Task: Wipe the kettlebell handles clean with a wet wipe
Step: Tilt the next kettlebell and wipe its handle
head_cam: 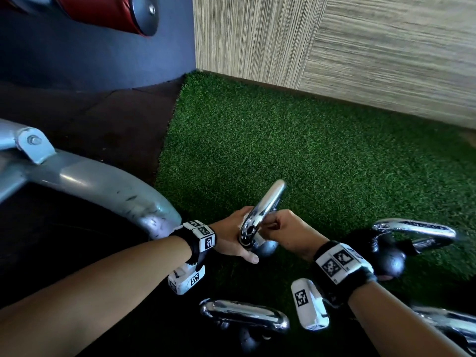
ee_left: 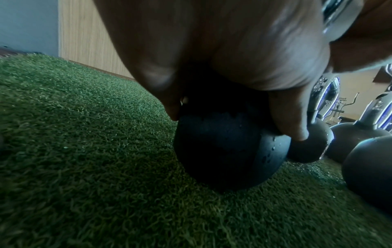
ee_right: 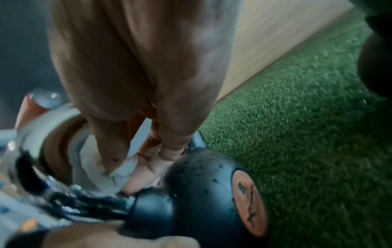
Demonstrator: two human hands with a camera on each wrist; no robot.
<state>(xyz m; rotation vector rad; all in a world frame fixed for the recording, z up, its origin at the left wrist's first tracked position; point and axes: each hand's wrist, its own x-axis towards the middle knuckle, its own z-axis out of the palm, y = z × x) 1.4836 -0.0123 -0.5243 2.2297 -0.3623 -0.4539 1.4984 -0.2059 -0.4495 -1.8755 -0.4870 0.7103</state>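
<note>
A kettlebell with a dark ball (head_cam: pixel 266 248) and a chrome handle (head_cam: pixel 268 202) stands tilted on the green turf (head_cam: pixel 309 150) in the centre. My left hand (head_cam: pixel 231 237) grips the top of the ball (ee_left: pixel 222 151), fingers and thumb curled over it. My right hand (head_cam: pixel 282 229) is curled round a white wet wipe (ee_right: pixel 95 166) and presses it against the lower part of the handle (ee_right: pixel 31 142). The ball (ee_right: pixel 201 193) carries water drops and an orange round label (ee_right: pixel 250 203). Most of the wipe is hidden under my fingers.
Other kettlebells stand close by: one at the right (head_cam: pixel 412 234), one near the bottom (head_cam: pixel 244 315), one at the bottom right corner (head_cam: pixel 448 328). A grey machine frame (head_cam: pixel 98 181) curves in on the left. A wood-look wall (head_cam: pixel 360 47) borders the turf at the back.
</note>
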